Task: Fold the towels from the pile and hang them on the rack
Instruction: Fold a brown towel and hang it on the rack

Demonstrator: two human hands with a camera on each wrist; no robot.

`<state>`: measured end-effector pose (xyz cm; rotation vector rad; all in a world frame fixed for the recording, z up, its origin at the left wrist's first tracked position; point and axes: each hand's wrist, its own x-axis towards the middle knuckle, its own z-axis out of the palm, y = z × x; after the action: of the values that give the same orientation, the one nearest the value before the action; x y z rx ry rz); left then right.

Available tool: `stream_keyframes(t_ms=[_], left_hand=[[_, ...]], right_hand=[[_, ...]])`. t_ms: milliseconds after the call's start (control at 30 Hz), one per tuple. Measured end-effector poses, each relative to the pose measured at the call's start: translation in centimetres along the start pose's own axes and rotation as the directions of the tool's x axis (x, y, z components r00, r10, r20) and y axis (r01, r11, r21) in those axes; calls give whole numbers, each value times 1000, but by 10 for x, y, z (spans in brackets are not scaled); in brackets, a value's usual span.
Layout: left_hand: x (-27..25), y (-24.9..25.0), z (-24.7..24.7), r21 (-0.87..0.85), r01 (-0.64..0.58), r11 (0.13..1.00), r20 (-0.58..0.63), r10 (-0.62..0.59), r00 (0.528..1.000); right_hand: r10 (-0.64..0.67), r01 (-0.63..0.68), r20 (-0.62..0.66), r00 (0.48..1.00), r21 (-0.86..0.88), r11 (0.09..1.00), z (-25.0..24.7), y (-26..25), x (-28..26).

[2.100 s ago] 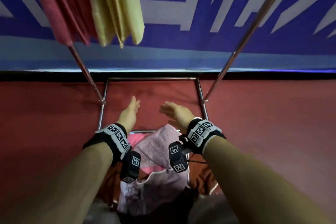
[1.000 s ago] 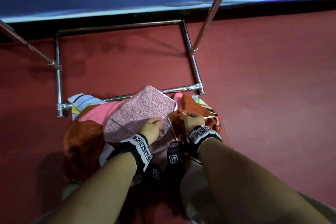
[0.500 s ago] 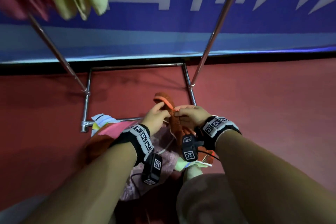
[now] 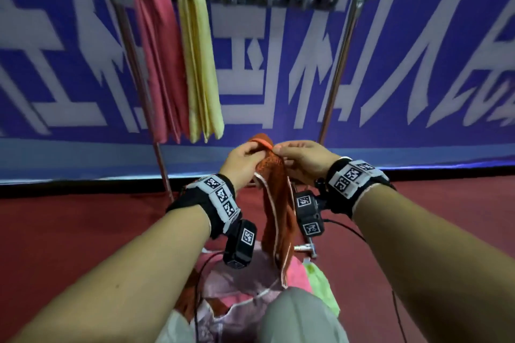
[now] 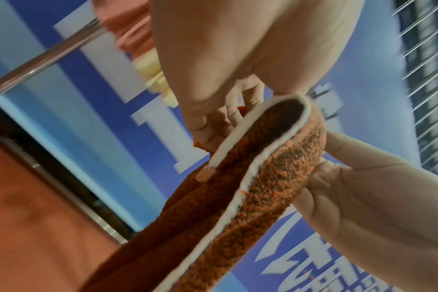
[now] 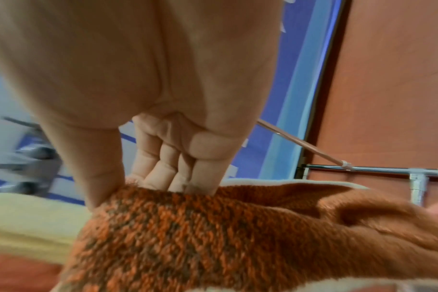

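Both hands meet at the centre of the head view, raised in front of the rack: the left hand (image 4: 242, 160) has its fingers curled round the top fold of the orange towel (image 4: 278, 211), gripping it near the white-edged hem; the right hand (image 4: 302, 159), just beside it, pinches the same fold between its thumb and curled fingers (image 6: 160, 168), as the right wrist view shows; the towel hangs from this double grip as a narrow bunched strip, its lower end meeting the pile (image 4: 245, 281) of pink, mauve and green cloths at the bottom centre, though whether it rests on the pile I cannot tell; in the left wrist view the white hem loops between the two hands. At upper left a pink towel (image 4: 158, 64) and, to its right, a yellow towel (image 4: 199, 64) hang folded side by side from the top of the metal rack (image 4: 340, 64); the rack's right post slants down through the centre right; behind it a blue banner (image 4: 418, 22) with large white characters fills the upper frame; a red floor (image 4: 69, 231) spans the lower part; black wrist bands (image 4: 220, 199) with square markers wrap both wrists.
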<state>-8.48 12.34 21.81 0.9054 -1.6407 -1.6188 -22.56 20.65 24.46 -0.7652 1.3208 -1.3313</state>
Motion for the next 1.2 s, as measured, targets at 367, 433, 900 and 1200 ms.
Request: stream_keyframes(t_ms=[367, 433, 900, 1200], left_hand=[[-70, 139, -46, 305, -326, 895, 72, 320, 945], [-79, 137, -61, 413, -345, 843, 60, 353, 934], [-107, 69, -111, 743, -142, 654, -72, 289, 955], [-99, 26, -123, 657, -56, 752, -52, 119, 991]], right_hand=[[-148, 163, 171, 974, -74, 984, 78, -113, -81], [-179, 197, 123, 976, -152, 969, 87, -110, -87], [-521, 437, -81, 850, -443, 782, 93, -69, -81], [-597, 373, -257, 760, -580, 724, 52, -37, -66]])
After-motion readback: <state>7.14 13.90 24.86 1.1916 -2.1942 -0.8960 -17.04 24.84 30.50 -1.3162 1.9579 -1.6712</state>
